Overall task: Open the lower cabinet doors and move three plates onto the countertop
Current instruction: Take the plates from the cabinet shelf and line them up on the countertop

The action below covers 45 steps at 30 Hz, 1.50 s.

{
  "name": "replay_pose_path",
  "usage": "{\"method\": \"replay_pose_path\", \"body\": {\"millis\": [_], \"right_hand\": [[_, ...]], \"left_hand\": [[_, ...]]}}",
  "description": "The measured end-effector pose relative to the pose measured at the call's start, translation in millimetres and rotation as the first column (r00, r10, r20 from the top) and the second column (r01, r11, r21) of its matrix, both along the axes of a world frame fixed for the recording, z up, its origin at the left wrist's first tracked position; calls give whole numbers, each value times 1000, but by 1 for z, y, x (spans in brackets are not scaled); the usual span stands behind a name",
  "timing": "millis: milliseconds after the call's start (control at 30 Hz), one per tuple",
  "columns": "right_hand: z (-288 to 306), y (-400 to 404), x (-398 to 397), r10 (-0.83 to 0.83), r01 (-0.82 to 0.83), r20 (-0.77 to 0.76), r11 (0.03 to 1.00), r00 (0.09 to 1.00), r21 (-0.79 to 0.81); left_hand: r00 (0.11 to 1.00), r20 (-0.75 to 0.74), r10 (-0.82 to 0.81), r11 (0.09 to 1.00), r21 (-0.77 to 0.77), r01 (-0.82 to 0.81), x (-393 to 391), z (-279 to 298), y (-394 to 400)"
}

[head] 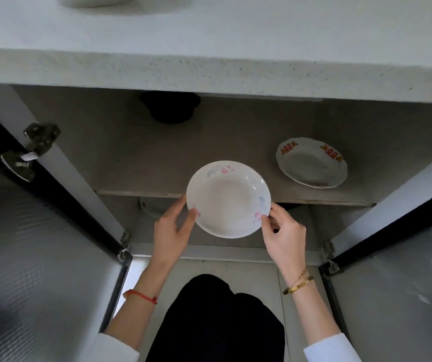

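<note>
A white plate with pink and blue flowers [228,198] is held level in front of the open lower cabinet. My left hand [174,226] grips its left rim and my right hand [282,231] grips its right rim. A second white plate with red and gold marks [311,163] lies on the cabinet shelf [131,158] at the right. Part of another pale dish [152,206] shows below the shelf, mostly hidden behind my left hand. The grey countertop [209,35] runs across the top of the view.
Both cabinet doors stand open, the left door [27,244] and the right door [405,257], with metallic inner faces and hinges. A dark pot [169,107] sits at the back of the shelf. A white object [95,0] rests on the countertop's far edge. My dark-clothed knees fill the bottom centre.
</note>
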State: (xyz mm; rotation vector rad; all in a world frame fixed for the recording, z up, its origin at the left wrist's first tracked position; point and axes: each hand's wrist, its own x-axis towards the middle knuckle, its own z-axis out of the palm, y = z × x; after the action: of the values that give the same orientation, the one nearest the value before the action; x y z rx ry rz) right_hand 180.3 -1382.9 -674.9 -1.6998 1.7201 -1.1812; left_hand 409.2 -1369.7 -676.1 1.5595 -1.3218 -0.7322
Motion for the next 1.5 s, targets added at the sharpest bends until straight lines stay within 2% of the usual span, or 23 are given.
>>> {"method": "replay_pose_path", "body": {"millis": [200, 433, 667, 967, 1200, 1367, 1500], "right_hand": [[62, 25, 10, -2, 4, -24, 997, 1000, 81], [128, 71, 21, 3, 1, -18, 976, 1000, 218], [194, 126, 20, 51, -25, -79, 953, 996, 301], [301, 172, 7, 92, -63, -70, 937, 993, 343], [384, 185, -9, 113, -91, -47, 938, 993, 335], [418, 171, -19, 102, -88, -39, 960, 994, 264], [430, 150, -25, 96, -86, -32, 972, 995, 218]], "left_hand": [[994, -89, -70, 988, 131, 81, 12, 60, 24], [999, 32, -20, 959, 283, 10, 26, 124, 72], [999, 7, 45, 909, 414, -44, 24, 199, 130], [998, 19, 61, 893, 446, -63, 13, 314, 182], [997, 76, 27, 942, 332, -51, -2, 397, 195], [995, 98, 12, 957, 288, -39, -11, 434, 180], [999, 44, -3, 949, 314, -11, -17, 450, 158]]}}
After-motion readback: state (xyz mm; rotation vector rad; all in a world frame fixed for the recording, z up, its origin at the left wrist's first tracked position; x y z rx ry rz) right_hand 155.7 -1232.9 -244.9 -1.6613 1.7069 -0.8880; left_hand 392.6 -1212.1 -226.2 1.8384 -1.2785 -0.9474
